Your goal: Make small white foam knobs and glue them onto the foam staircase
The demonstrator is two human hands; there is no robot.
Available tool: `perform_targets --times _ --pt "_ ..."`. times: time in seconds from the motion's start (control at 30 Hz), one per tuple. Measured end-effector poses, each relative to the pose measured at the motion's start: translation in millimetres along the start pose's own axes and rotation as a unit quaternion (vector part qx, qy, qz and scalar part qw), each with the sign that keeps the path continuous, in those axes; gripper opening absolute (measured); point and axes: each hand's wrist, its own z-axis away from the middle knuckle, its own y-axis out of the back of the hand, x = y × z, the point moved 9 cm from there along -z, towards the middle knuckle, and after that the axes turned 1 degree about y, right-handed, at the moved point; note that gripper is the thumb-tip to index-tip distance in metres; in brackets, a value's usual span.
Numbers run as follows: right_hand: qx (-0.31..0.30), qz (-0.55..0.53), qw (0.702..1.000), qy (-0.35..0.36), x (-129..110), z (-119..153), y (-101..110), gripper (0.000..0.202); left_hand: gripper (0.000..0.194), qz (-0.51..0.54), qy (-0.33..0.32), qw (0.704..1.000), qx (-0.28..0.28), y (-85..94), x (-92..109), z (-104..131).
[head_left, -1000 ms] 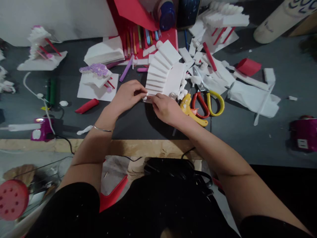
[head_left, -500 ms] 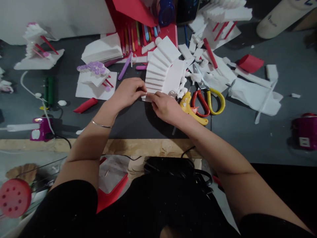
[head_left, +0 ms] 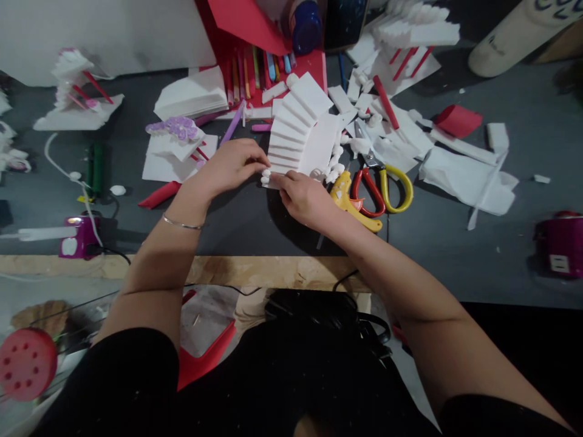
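A curved white foam staircase model (head_left: 294, 130) lies on the dark table in front of me, with a row of small white lumps along its right side. My left hand (head_left: 237, 162) is at the lower left edge of the steps, thumb and fingers pinched together; whatever is between the tips is hidden. Just below those fingertips, small white balls (head_left: 265, 176) sit at the end of the lowest step. My right hand (head_left: 307, 197) grips the lowest step, its index finger laid on top beside the balls and its other fingers curled.
Right of the model lie a yellow glue gun (head_left: 348, 197), scissors (head_left: 385, 182) with red and yellow handles, and white foam scraps (head_left: 464, 176). Small stair models (head_left: 175, 142) stand left and at the back. Markers (head_left: 248, 73) lie behind; a bottle (head_left: 514, 42) stands far right.
My left fingers have drawn slightly up from the lowest step, so the small white balls show more clearly. My right hand stays in place on the step. The view has shifted slightly.
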Motion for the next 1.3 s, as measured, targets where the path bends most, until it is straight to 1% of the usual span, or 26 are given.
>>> perform_targets --times 0.1,0.2,0.3,0.37,0.53,0.67,0.73,0.87,0.9,0.93,1.0,1.13,1.2,1.3 --pt "0.0 -0.001 1.0 0.0 0 0 0 0.054 0.024 0.0 0.058 0.997 0.053 5.8 -4 8" --pt "-0.002 0.005 1.0 -0.005 0 1 0 0.054 0.019 -0.006 0.078 0.995 0.066 -2.6 -3 11" --pt "-0.011 0.011 1.0 -0.007 -1 1 0 0.054 0.015 -0.018 0.072 0.995 0.071 -11.2 -2 8" --pt "-0.015 0.014 1.0 -0.006 -2 1 0 0.055 0.015 -0.028 0.057 0.996 0.064 -14.6 0 6" --pt "-0.017 0.014 1.0 -0.008 -2 1 1 0.055 0.015 -0.035 0.015 0.999 0.038 -15.2 4 3" --pt "-0.005 0.005 1.0 -0.005 -1 1 0 0.055 0.016 -0.022 0.004 0.999 0.029 -14.4 2 2" --pt "0.003 -0.002 1.0 0.001 0 0 -1 0.056 0.019 -0.014 0.01 0.999 0.042 -12.0 -1 6" --pt "0.009 -0.016 1.0 0.008 1 0 -2 0.057 0.031 -0.02 0.041 0.99 0.133 -1.0 -6 26" --pt "0.009 -0.018 1.0 0.009 1 1 -2 0.057 0.033 -0.032 0.042 0.988 0.148 -1.5 -4 33" --pt "0.011 -0.019 1.0 0.011 0 1 -2 0.057 0.034 -0.047 0.036 0.986 0.154 -4.0 -2 39" --pt "0.014 -0.017 1.0 0.015 -1 1 -1 0.056 0.035 -0.076 0.016 0.986 0.149 -13.5 3 47" --pt "0.012 -0.014 1.0 0.018 -1 2 -1 0.055 0.037 -0.108 0.001 0.985 0.134 -30.2 4 53" --pt "0.011 -0.013 1.0 0.018 -1 2 -2 0.055 0.037 -0.115 -0.001 0.984 0.137 -32.9 3 52" --pt "0.015 -0.011 1.0 0.016 0 1 -1 0.056 0.036 -0.114 0.003 0.981 0.155 -31.6 1 53"
